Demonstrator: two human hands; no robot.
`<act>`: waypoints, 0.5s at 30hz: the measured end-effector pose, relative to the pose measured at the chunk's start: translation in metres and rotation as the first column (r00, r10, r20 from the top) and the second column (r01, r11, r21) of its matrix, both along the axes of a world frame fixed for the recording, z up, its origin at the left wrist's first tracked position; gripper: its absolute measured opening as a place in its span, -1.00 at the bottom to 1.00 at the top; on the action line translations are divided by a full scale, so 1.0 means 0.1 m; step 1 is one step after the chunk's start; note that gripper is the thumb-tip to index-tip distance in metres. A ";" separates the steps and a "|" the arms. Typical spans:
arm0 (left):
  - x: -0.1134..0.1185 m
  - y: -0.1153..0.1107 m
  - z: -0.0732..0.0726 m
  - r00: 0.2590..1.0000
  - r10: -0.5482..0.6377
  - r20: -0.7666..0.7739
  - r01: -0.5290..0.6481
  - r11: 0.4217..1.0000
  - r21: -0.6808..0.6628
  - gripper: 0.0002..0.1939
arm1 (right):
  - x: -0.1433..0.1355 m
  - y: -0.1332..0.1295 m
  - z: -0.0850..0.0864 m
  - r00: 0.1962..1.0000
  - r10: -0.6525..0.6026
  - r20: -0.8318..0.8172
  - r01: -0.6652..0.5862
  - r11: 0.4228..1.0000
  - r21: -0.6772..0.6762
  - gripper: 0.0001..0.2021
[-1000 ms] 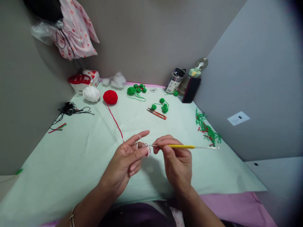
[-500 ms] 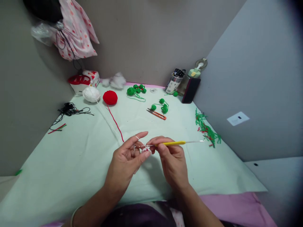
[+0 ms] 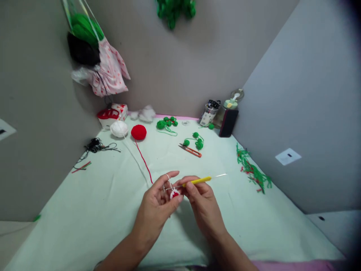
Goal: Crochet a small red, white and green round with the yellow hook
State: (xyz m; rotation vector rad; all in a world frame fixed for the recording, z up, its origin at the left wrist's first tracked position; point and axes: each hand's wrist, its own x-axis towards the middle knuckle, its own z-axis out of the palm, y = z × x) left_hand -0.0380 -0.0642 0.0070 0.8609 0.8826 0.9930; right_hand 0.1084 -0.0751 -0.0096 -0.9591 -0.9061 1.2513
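Observation:
My left hand [image 3: 155, 203] pinches a small red and white crochet piece [image 3: 175, 193] between thumb and fingers, with white yarn looped over its raised index finger. In my right hand [image 3: 204, 203] is a crochet hook with a yellow handle [image 3: 201, 180], gripped like a pencil. The hook's metal tip is at the white yarn beside the piece; its other thin metal end points to the right. A red yarn ball [image 3: 138, 132] and a white yarn ball [image 3: 119, 128] lie beyond my left hand, their strands running toward it.
Orange thread snips [image 3: 192, 151] lie past my hands near small green yarn balls [image 3: 199, 143]. Black cord [image 3: 96, 145] is at left, green yarn scraps [image 3: 254, 171] at right. A phone [image 3: 229, 123] leans by a pen tin [image 3: 208, 114]. A box [image 3: 113, 116] and white stuffing [image 3: 147, 113] stand at the back.
The view has tilted up, so the table sits lower and a green bundle on the wall shows. The hook now slants upward to the right, and the piece's red side shows more.

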 end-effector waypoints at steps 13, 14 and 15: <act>-0.75 0.63 0.28 0.970 -0.097 -0.221 0.148 0.963 0.227 -0.61 | 0.92 0.59 0.60 0.934 0.200 -0.297 -0.107 0.948 0.300 -0.70; -0.85 0.66 0.30 0.970 -0.066 -0.235 0.121 0.965 0.231 -0.60 | 1.03 0.55 0.64 0.911 0.182 -0.371 -0.051 0.940 0.337 -0.70; -0.96 0.67 0.31 0.967 -0.046 -0.253 0.106 0.968 0.229 -0.59 | 1.13 0.51 0.68 0.869 0.192 -0.457 -0.006 0.926 0.377 -0.68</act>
